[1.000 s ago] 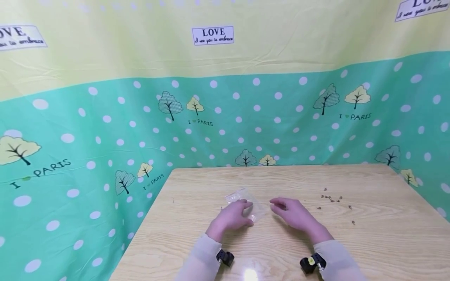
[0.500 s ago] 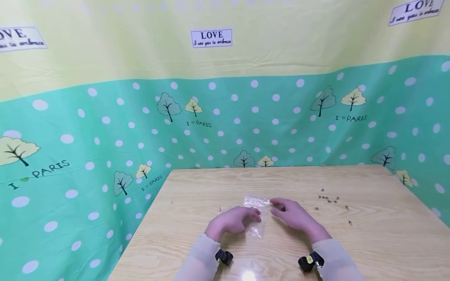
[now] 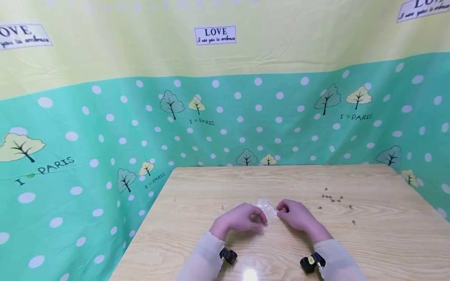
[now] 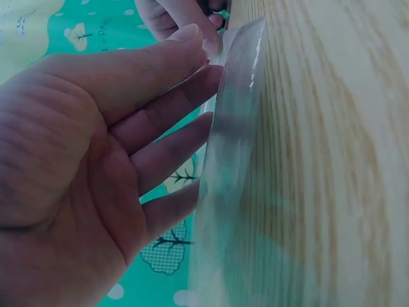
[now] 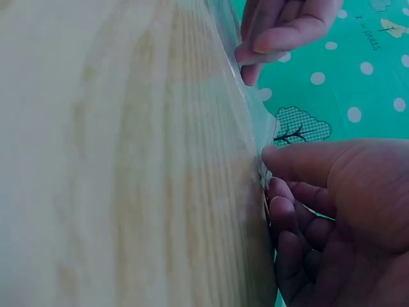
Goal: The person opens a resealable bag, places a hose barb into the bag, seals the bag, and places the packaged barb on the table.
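Observation:
A clear plastic zip bag (image 3: pixel 268 210) stands tilted just above the table between the two hands. My right hand (image 3: pixel 298 216) pinches its right edge between thumb and fingertips; the right wrist view shows that hand (image 5: pixel 339 211) with the other fingers curled. On the bag's left side, my left hand (image 3: pixel 242 217) touches the film. In the left wrist view the fingers of this hand (image 4: pixel 102 147) are spread and mostly straight, their tips against the plastic (image 4: pixel 233 121). Whether anything lies in the bag cannot be told.
Several small brownish pieces (image 3: pixel 332 198) lie scattered on the wooden table (image 3: pixel 197 183) at the right, too small to identify. Another tiny piece (image 3: pixel 222 207) lies left of the left hand. A polka-dot curtain (image 3: pixel 225 117) hangs behind the table's back edge.
The bag has moved right from under the left hand and is tilted up between both hands. My right hand, apart from it a second ago, pinches its edge; the left moved slightly right.

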`<state>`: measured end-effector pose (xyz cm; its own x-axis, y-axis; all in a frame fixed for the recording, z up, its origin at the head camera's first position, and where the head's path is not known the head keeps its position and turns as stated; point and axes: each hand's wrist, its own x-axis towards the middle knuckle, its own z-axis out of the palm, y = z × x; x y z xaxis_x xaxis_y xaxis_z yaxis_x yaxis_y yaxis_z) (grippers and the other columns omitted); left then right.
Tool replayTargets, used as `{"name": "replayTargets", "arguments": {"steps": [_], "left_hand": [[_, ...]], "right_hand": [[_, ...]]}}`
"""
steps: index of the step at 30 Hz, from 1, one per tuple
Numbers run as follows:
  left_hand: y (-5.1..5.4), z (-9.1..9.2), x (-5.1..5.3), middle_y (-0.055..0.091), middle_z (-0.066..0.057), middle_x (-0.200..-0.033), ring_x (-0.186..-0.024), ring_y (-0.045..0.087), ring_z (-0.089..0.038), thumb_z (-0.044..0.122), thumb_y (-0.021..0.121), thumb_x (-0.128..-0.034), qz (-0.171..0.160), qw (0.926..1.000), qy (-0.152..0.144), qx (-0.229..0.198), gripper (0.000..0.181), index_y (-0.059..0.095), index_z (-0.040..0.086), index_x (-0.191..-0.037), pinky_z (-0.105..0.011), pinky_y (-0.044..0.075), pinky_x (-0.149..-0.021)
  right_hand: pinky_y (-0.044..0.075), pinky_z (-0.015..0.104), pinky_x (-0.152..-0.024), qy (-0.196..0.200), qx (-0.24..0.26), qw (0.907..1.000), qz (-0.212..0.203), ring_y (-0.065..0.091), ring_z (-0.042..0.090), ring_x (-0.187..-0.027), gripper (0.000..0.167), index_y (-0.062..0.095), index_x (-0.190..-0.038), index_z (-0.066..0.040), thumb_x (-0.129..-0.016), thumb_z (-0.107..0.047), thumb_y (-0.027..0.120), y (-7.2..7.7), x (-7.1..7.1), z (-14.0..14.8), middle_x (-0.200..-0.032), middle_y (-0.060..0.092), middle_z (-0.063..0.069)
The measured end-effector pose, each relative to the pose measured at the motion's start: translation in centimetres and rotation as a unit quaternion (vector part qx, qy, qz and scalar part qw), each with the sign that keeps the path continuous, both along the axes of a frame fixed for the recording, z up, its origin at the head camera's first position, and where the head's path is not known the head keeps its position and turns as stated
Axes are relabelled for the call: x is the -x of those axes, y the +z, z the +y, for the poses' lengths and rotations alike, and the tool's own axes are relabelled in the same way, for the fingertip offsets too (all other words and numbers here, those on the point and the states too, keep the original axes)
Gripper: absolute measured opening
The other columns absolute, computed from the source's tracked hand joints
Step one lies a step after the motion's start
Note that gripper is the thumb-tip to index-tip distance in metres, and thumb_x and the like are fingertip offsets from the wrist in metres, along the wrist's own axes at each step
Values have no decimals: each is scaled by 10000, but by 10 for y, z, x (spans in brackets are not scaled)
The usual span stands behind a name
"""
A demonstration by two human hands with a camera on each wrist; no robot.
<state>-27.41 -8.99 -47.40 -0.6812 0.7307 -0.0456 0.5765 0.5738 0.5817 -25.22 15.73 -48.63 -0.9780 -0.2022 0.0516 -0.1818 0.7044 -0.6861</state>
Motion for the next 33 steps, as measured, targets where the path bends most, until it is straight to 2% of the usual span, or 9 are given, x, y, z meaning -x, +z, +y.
{"name": "replayTargets", "arguments": {"steps": [2,5,12,16,20,25,33], "left_hand": [[0,1,0,739,182,-1087,-1102,653,-9,197,845,-933,19,10000,29,-47,186,796,204,-1113,-231,499,-1032],[0,3,0,750,143,-1112,-1102,666,-23,210,832,-949,40,9999,98,-69,220,788,171,-1161,-222,507,-1024],[2,6,-1,729,82,-1295,-1244,640,-86,251,814,-966,391,9988,272,131,344,751,161,-1291,-301,480,-1123],[4,6,-4,624,-1,-1510,-1411,556,-169,256,781,-991,586,9971,371,323,460,681,155,-1428,-349,407,-1213],[5,5,-6,488,-82,-1643,-1515,452,-249,230,756,-1004,691,9949,476,564,577,582,123,-1544,-389,340,-1261],[6,5,-8,411,-125,-1688,-1551,395,-286,208,742,-1011,733,9922,584,823,630,517,88,-1588,-415,314,-1274],[7,7,-12,416,-112,-1688,-1544,408,-277,240,744,-1018,711,9890,727,1072,664,486,61,-1603,-383,330,-1265]], "right_hand": [[483,364,-760,-104,-64,9999,-27,552,158,-810,68,727,-1012,-97,-973,-148,749,0,-1,-1,-848,604,-21],[493,363,-752,-225,-162,9996,-79,564,160,-796,61,724,-957,-109,-966,-162,755,0,-1,-1,-834,618,-18],[518,387,-725,-405,-484,9977,-252,585,187,-772,78,704,-912,-97,-944,-168,702,3,-2,1,-831,640,6],[498,373,-700,-490,-520,9969,-341,578,200,-774,84,689,-915,-89,-945,-166,677,6,-2,1,-844,637,20],[479,355,-681,-535,-458,9967,-410,572,200,-770,87,683,-898,-87,-940,-162,674,7,-2,1,-839,631,26],[455,336,-651,-574,-375,9964,-493,564,198,-747,87,680,-856,-96,-920,-154,684,8,-4,1,-806,625,21],[424,325,-623,-590,-280,9958,-645,548,190,-698,110,677,-810,-115,-900,-174,700,7,-4,1,-747,633,7]]}}
